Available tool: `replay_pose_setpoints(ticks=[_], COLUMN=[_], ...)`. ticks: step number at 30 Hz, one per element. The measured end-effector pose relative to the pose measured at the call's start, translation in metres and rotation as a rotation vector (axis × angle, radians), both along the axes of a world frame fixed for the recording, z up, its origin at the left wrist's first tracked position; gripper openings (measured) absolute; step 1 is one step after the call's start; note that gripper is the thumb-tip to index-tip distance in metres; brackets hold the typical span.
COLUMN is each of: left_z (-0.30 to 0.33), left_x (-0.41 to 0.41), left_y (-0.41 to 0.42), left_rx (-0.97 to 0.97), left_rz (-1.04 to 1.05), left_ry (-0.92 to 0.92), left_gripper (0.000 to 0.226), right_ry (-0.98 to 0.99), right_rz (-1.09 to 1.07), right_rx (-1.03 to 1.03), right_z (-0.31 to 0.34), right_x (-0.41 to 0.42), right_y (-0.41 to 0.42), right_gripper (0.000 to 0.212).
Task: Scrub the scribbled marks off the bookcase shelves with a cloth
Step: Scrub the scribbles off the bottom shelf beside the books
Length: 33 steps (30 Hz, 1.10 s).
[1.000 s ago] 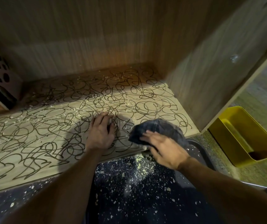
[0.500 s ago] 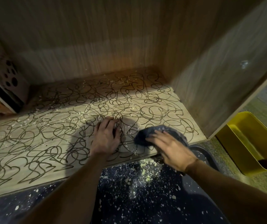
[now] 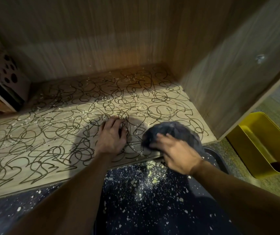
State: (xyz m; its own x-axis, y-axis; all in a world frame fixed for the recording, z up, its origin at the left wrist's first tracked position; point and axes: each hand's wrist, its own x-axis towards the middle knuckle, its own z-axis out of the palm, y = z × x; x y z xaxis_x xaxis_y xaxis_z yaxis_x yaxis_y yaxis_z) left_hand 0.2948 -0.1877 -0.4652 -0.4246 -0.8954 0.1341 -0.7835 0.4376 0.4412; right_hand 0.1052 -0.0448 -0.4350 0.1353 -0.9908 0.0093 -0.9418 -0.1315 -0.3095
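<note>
Since half a second ago the dark cloth has bunched up into a taller mound and the right hand has shifted slightly on it, while the left hand has stayed in the same spot on the shelf. Right-hand fingers curl over the near side of the cloth and grip it, pressing it down near the front right corner of the shelf, just beside the front edge. The hand shows some motion blur. Left-hand fingers lie close together and bent at the knuckles, tips on the wood; whether they hold anything under them cannot be told. The two hands are near each other but apart.

Looping dark scribbled marks cover nearly the whole shelf surface, from the back wall to the front edge and under both hands. Pale crumbs are scattered over the wood, thickest along the back and left side. On the far left of the shelf stands a spotted book, leaning against other volumes.

Below the shelf edge lies a dark tray speckled with more pale flakes. To the right, outside the bookcase side panel, sits a yellow bin on a greenish floor.
</note>
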Motion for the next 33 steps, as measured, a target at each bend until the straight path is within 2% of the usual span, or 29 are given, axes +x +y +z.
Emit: replay_pose_setpoints(ticks=[1, 3, 8, 12, 14, 17, 21, 24, 27, 30, 33], left_z=[-0.001, 0.000, 0.001, 0.002, 0.003, 0.004, 0.011, 0.009, 0.003, -0.003, -0.006], left_x=[0.000, 0.000, -0.001, -0.001, -0.001, 0.000, -0.002, -0.006, -0.012, -0.019, -0.029], left_y=[0.000, 0.000, 0.000, 0.001, 0.001, 0.002, 0.004, -0.001, -0.018, -0.038, -0.058], left_rx=[-0.003, 0.000, 0.017, 0.020, 0.026, 0.040, 0.000, -0.089, -0.091, -0.081, -0.103], left_rz=[-0.001, 0.000, -0.001, 0.002, -0.003, -0.009, 0.026, 0.073, 0.077, 0.001, -0.035], left_ry=[0.001, 0.000, -0.017, -0.020, -0.018, -0.004, -0.010, 0.022, 0.000, -0.023, -0.060], left_gripper=[0.035, 0.035, 0.037, 0.038, 0.038, 0.038, 0.036, 0.032, 0.036, 0.043, 0.040], right_ry=[0.043, 0.071, 0.043, 0.117, 0.097, 0.008, -0.253, -0.303, -0.364, -0.344, -0.333], right_rz=[0.120, 0.215, -0.007, 0.244, 0.221, -0.037, -0.451, -0.581, -0.741, -0.815, -0.840], right_rx=[0.004, 0.043, -0.018, 0.002, 0.014, -0.110, -0.132, -0.241, -0.250, -0.234, -0.240], right_z=[-0.003, -0.005, 0.007, -0.007, -0.008, 0.011, 0.029, 0.019, 0.001, -0.017, -0.021], right_x=[0.004, 0.002, -0.015, -0.006, -0.012, -0.012, -0.019, -0.019, -0.020, -0.019, -0.022], right_y=[0.005, 0.010, -0.002, 0.012, 0.009, -0.005, -0.019, -0.034, -0.058, -0.083, -0.115], right_gripper=[0.055, 0.055, 0.065, 0.061, 0.064, 0.071, 0.064, 0.061, 0.058, 0.055, 0.052])
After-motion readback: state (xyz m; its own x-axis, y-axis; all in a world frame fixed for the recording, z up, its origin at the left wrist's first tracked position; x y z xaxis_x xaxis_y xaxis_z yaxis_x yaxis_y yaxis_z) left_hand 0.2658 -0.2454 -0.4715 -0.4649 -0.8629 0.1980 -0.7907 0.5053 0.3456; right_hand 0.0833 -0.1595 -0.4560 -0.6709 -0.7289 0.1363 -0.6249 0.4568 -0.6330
